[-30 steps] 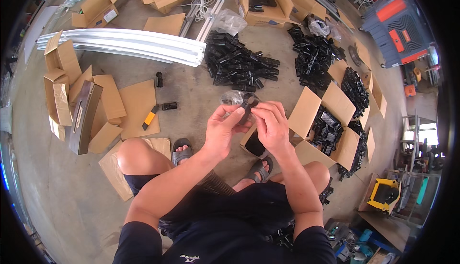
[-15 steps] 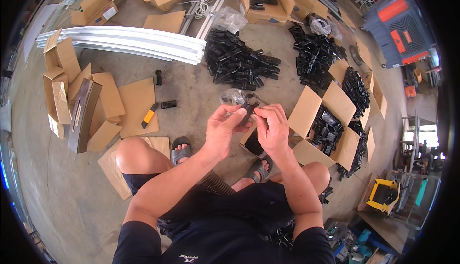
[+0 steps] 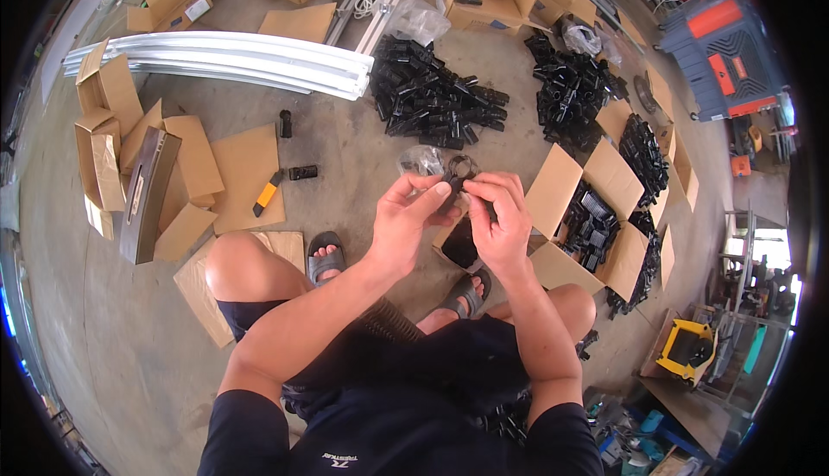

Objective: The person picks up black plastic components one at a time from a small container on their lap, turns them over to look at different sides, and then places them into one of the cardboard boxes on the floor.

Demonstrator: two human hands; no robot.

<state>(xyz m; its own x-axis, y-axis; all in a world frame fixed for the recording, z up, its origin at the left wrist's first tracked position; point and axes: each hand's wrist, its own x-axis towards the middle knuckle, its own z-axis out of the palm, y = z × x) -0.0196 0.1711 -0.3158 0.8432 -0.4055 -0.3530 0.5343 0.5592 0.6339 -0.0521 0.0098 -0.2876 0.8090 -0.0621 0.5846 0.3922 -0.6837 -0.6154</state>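
Between my hands is a small black clamp-like part (image 3: pixel 455 184) with a round ring at its far end. My left hand (image 3: pixel 402 224) is closed round its side, thumb pressed on top. On the other side, my right hand (image 3: pixel 501 217) pinches at the part's near right edge; a dark bit shows under its fingers, and I cannot make out whether it is a separate piece. Just beyond my fingers lies a clear plastic bag (image 3: pixel 420 161). Beneath my hands sits a small open carton (image 3: pixel 459 243) with something black inside.
Heaps of black parts (image 3: pixel 432 100) lie ahead, and more fill an open carton (image 3: pixel 623 260) at my right. A yellow utility knife (image 3: pixel 267 194) rests on flat cardboard (image 3: pixel 246 161) at left, near opened boxes (image 3: pixel 194 161). Long pale metal rails (image 3: pixel 233 63) stretch across the far left.
The view has shifted slightly. Both hands still hold the black part, its ring end turned a little, and my right fingers have shifted their grip on it.
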